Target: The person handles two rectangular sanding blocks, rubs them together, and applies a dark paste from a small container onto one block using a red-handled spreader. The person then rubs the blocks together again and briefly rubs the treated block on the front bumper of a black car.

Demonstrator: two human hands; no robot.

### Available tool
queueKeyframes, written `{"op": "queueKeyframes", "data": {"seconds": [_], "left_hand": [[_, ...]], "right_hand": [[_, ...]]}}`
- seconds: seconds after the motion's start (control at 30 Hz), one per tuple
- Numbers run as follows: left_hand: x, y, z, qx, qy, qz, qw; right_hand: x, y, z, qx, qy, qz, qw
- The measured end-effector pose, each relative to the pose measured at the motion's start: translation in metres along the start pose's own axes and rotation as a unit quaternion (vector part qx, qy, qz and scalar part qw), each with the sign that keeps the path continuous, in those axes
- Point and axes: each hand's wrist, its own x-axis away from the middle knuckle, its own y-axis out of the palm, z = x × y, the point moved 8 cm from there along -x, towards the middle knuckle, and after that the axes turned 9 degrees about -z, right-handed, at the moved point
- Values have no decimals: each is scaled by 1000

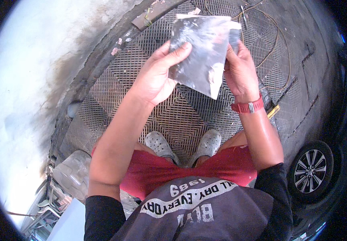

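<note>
Up in front of me, a flat dark grey sheet (199, 52) with whitish smears and pale edges is held between both hands. My left hand (159, 68) grips its left side, thumb lying on the front face and fingers hidden behind. At the right edge, my right hand (239, 70) is closed with the thumb along the sheet; a red wristband is on that wrist. Behind the upper right corner shows another pale and dark layer (234, 32). Whether it is a separate sheet or a fold, I cannot tell.
Slotted mats (169, 116) cover the floor under my feet. A stained white wall (25, 80) rises at left, with a clear plastic container (73, 172) nearby. A thin hose or cable (280, 44) curls at far right. At right stands a dark vehicle's wheel (310, 170).
</note>
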Motion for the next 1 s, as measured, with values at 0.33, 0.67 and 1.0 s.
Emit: {"op": "queueKeyframes", "data": {"seconds": [0.33, 0.67, 1.0], "left_hand": [[0, -12, 47, 26, 127, 96, 987], [23, -40, 52, 4, 125, 149, 981], [10, -39, 54, 18, 115, 150, 982]], "right_hand": [[-7, -289, 260, 405, 238, 332, 818], [-2, -199, 247, 344, 218, 373, 834], [-37, -32, -14, 147, 74, 5, 986]]}}
